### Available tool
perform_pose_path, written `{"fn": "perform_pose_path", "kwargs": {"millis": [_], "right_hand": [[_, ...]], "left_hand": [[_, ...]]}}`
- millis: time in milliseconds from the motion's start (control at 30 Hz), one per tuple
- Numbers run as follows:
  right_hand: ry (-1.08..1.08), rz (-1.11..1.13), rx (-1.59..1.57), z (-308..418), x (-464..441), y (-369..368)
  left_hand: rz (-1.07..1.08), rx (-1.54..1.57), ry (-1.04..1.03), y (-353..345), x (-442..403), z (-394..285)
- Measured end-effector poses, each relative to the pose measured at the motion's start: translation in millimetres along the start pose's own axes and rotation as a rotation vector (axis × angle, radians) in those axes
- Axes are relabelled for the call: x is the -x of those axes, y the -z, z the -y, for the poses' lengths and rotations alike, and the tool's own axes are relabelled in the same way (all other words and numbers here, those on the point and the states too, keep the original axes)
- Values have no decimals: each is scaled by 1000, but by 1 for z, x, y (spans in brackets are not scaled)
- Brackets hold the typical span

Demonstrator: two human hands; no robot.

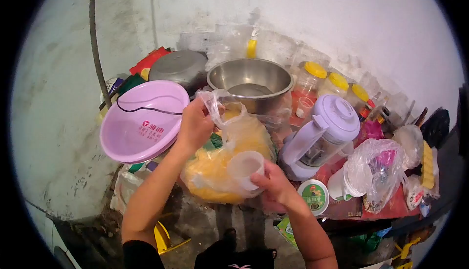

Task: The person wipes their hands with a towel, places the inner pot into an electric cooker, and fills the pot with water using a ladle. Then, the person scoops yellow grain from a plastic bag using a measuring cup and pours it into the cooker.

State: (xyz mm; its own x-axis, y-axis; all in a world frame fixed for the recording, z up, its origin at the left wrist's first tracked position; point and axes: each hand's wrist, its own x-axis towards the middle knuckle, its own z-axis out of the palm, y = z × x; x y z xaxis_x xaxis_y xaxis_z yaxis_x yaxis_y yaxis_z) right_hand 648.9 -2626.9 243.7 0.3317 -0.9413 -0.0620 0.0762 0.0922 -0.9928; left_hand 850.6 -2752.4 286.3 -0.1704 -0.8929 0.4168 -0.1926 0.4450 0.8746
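Observation:
My left hand (198,122) is closed on the gathered top of a clear plastic bag (249,134) that holds something yellow. The bag hangs at the table's front edge, with a bit of green showing inside. In my right hand (273,183) is a translucent plastic cup (242,169), gripped by its side and tilted in front of the bag. The cup's contents cannot be made out. Behind the bag stands a steel basin (250,68).
A pink basin (144,122) with a black cord lies left. To the right are a lilac blender (322,132), a green-lidded tub (313,196), a white bucket (342,183) in plastic, and yellow-lidded jars (312,76). A dark round pan (178,68) is behind.

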Motion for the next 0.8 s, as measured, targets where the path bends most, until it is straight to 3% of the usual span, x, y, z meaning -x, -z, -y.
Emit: {"fn": "perform_pose_path", "kwargs": {"millis": [100, 167, 267, 367, 400, 467, 500, 600, 700, 800], "right_hand": [[102, -7, 239, 7, -19, -12], [7, 15, 256, 19, -21, -18], [-13, 29, 371, 20, -27, -18], [11, 6, 291, 6, -37, -8], [16, -4, 229, 2, -39, -3], [59, 0, -79, -10, -32, 9], [80, 0, -232, -15, -25, 15], [109, -9, -172, -21, -3, 21], [145, 78, 115, -9, 13, 18], [213, 20, 236, -22, 16, 29]], "left_hand": [[-11, 153, 22, -5, 8, 2], [-81, 239, 43, -8, 16, 5], [-192, -11, -29, -4, 39, 40], [129, -417, 73, 6, 68, 34], [158, -440, -6, 5, 71, 36], [208, -479, -165, 1, 75, 39], [281, -516, -79, 3, 74, 37], [279, -674, -229, 1, 74, 31], [320, -565, -238, 7, 78, 25], [277, -473, -356, 21, 87, 22]]}}
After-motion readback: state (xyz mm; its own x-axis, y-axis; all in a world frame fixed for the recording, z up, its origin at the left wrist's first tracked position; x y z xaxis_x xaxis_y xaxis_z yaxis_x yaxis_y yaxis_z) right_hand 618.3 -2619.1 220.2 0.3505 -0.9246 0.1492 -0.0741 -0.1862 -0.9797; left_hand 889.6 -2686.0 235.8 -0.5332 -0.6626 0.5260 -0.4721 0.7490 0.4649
